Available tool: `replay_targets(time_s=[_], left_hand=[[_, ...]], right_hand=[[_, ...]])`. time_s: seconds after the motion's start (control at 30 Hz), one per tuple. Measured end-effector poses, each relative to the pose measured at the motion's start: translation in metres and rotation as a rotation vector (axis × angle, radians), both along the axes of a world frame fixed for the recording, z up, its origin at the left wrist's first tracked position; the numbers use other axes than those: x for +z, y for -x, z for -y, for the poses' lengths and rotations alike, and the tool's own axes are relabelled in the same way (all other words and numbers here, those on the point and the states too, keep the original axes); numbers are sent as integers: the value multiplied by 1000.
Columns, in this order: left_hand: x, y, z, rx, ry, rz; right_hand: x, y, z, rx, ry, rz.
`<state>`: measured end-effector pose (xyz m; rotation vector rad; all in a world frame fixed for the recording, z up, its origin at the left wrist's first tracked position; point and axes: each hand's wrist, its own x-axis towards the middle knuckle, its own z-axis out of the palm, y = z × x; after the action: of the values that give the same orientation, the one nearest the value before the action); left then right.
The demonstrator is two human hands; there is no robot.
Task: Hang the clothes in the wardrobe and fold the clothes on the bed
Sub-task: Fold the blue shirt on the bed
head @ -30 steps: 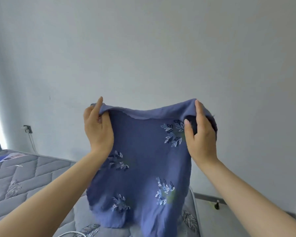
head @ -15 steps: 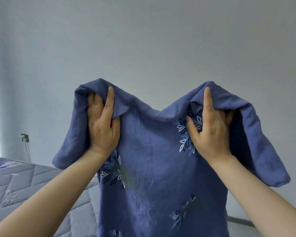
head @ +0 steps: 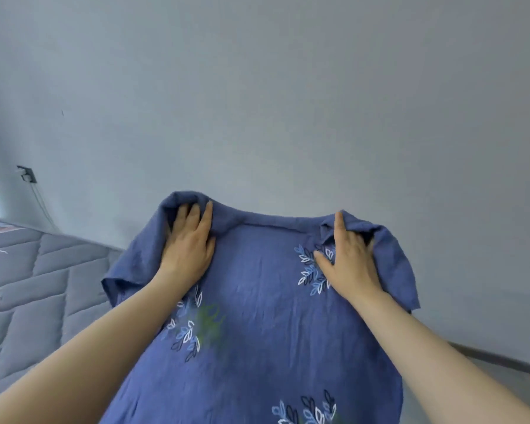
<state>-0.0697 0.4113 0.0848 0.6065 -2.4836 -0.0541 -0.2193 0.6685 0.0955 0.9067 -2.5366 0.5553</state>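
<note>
Quilted grey mattress (head: 37,270) at left, plug (head: 28,174) on wall (head: 288,102), crinkled blue leaf-print shirt (head: 266,286) screening the floor, left hand (head: 190,243) and right hand (head: 346,258) clamped on its shoulder folds

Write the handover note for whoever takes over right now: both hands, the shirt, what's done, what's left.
Left hand: grips the left shoulder of the blue leaf-print shirt.
Right hand: grips the right shoulder, index finger straight up along the fabric.
Shirt: held up off the bed and spread between the hands, short sleeves hanging at each side. The quilted mattress lies low on the left.
Done: the shirt is lifted and opened out by its shoulders.
Left: lay it down and fold it, or hang it. No wardrobe or hanger is in view, nor any other clothes.
</note>
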Motion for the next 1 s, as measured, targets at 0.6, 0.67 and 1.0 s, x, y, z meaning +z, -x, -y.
replay_targets(time_s=[0.6, 0.67, 1.0], left_hand=[[-210, 9, -98, -225, -403, 548], [-210, 24, -112, -286, -423, 517], [-220, 176, -150, -344, -466, 425]], right_hand=[[-215, -18, -66, 13, -287, 632], [-216, -7, -82, -33, -216, 626], [-245, 94, -121, -121, -68, 674]])
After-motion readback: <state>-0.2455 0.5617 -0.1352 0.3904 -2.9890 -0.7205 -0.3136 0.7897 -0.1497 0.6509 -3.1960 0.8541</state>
